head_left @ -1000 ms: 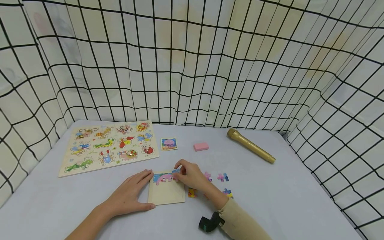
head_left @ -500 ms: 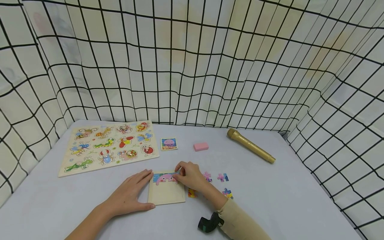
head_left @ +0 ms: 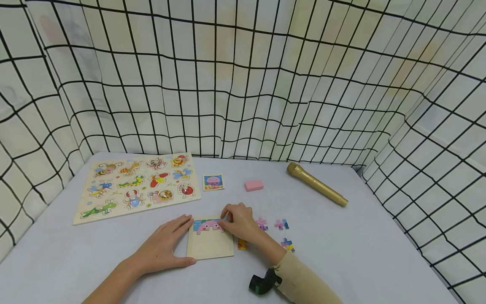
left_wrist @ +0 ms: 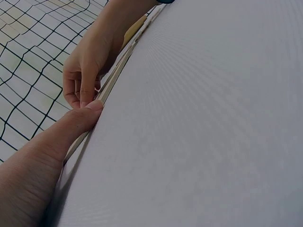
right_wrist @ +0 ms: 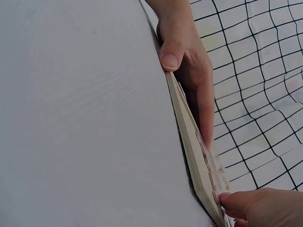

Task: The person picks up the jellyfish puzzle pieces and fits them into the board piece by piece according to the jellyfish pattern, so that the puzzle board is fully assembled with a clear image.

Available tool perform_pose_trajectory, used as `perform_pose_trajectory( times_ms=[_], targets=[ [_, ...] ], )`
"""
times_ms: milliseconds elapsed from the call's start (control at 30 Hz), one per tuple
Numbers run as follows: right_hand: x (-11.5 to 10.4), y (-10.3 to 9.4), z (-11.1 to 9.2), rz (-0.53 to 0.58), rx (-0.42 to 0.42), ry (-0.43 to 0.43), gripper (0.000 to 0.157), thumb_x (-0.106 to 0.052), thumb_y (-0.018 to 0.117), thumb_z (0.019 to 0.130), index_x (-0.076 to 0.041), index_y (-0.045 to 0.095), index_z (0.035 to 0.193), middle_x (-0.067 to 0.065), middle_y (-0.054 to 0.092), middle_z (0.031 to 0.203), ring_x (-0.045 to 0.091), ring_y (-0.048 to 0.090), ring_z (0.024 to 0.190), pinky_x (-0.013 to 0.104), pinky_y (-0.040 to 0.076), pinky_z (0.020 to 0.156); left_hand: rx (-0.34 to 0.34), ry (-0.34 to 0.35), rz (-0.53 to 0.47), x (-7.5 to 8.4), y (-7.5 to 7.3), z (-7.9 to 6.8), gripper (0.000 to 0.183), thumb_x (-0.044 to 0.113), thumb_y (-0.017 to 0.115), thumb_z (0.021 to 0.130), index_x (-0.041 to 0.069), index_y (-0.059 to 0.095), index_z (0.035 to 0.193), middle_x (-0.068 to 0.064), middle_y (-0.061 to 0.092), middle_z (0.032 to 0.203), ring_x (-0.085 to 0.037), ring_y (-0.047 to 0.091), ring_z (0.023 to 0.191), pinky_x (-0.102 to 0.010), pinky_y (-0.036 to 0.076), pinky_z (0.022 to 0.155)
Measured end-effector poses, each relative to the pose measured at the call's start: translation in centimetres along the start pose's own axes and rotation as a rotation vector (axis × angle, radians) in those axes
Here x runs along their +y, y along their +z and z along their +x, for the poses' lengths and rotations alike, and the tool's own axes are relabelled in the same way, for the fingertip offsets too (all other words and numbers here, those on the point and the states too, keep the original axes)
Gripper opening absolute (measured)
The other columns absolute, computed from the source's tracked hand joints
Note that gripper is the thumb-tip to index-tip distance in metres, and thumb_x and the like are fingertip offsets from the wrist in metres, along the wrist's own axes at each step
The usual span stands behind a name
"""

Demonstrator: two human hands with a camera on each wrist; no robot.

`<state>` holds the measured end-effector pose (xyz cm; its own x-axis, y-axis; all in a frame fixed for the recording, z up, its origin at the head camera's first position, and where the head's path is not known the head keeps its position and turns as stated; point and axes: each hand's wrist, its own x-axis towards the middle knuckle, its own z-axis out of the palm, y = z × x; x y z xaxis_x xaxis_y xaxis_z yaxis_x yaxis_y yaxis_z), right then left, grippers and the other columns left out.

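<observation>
A small square wooden puzzle board [head_left: 210, 247] lies on the white table with a pink and blue picture strip [head_left: 208, 226] along its top. My left hand [head_left: 163, 247] rests against the board's left side, fingers extended at the upper corner and thumb at the lower one. At the board's upper right corner, my right hand [head_left: 241, 223] pinches a puzzle piece between thumb and fingers; the piece is mostly hidden beneath them. In the right wrist view, the left thumb [right_wrist: 170, 61] touches the board's edge. Loose jigsaw pieces [head_left: 287, 244] lie right of the board, partly covered by my right forearm.
A large insect peg puzzle [head_left: 138, 185] lies at the back left. Beside it are a small jellyfish picture card [head_left: 213, 182] and a pink block [head_left: 253, 185]. A gold microphone [head_left: 317, 184] lies at the back right. Black netting [head_left: 243, 84] surrounds the table.
My right hand has lowered the blue-edged piece into the board's upper right corner, where it is now largely covered by the fingers. My left hand has stayed in place.
</observation>
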<state>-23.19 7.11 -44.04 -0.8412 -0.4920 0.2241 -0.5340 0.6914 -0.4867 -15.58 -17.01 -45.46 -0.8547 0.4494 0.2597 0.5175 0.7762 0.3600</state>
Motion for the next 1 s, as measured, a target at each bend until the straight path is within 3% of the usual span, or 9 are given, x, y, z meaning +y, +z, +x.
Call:
perform_pose_trajectory(
  times_ms=[533, 1000],
  targets=[
    [0.4, -0.7, -0.1, -0.027, 0.026, -0.013, 0.005, -0.021, 0.065, 0.084, -0.016, 0.066, 0.087, -0.013, 0.049, 0.064, 0.008, 0.041, 0.067, 0.03, 0.031, 0.067, -0.02, -0.018, -0.01, 0.1, 0.1, 0.0, 0.099, 0.074, 0.054, 0.069, 0.005, 0.041, 0.138, -0.009, 0.036, 0.143, -0.03, 0.032, 0.13, -0.052, 0.031, 0.1],
    [2.3, -2.0, -1.5, -0.05, -0.027, 0.042, 0.011, -0.023, 0.064, 0.085, -0.016, 0.067, 0.093, -0.008, 0.055, 0.08, 0.011, 0.042, 0.076, 0.03, 0.032, 0.068, -0.028, -0.022, -0.011, 0.1, 0.1, 0.1, 0.099, 0.074, 0.055, 0.069, 0.005, 0.04, 0.138, -0.01, 0.035, 0.143, -0.03, 0.031, 0.13, -0.052, 0.03, 0.101]
  ],
)
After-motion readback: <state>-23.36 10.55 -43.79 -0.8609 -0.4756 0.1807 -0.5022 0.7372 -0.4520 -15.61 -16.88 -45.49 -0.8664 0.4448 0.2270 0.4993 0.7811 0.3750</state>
